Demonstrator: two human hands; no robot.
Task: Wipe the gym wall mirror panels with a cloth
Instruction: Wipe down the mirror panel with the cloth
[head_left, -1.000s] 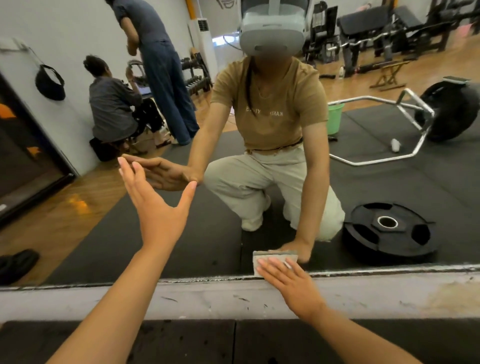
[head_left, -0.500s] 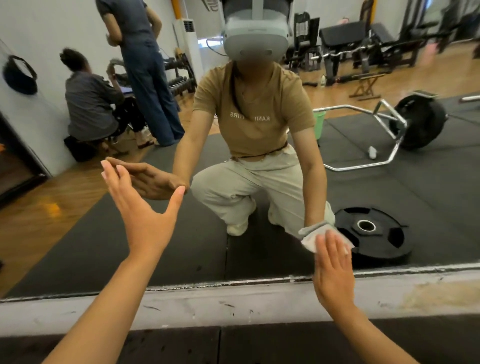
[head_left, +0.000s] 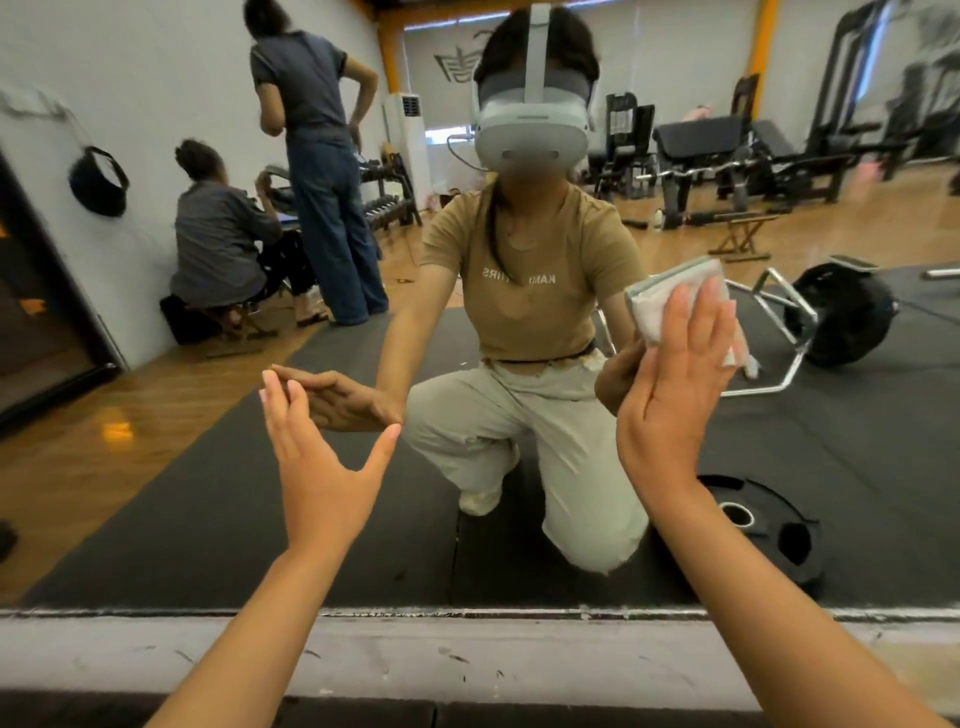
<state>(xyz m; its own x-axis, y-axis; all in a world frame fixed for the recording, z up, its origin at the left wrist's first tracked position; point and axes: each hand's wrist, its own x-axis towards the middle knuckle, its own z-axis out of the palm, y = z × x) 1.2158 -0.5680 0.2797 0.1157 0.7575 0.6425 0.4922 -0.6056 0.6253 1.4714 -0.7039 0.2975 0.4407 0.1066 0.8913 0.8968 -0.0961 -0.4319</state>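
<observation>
Glass fills most of the view: the mirror (head_left: 156, 467) is smooth and shiny, and it sits above a pale, scuffed ledge (head_left: 467, 660) with small dark marks on it. The cloth (head_left: 660, 301) is white, soft and folded into a thick square with a greyish edge. It lies flat on the mirror, up on the right side, under the right hand (head_left: 675, 384). That hand points up with its fingers straight and close together, and its flat palm presses the cloth onto the glass; its grip is wide open and not curled round anything. The right arm reaches up from the bottom of the view. The left hand (head_left: 324, 467) is lower and to the left, flat against the mirror, fingers straight and thumb spread out to the side, and it holds nothing. In the mirror you can see a crouching person in a tan shirt and pale, baggy trousers, a round black weight plate (head_left: 779, 540) with holes lying on dark rubber mats, and a shiny metal bar frame (head_left: 789, 312).
</observation>
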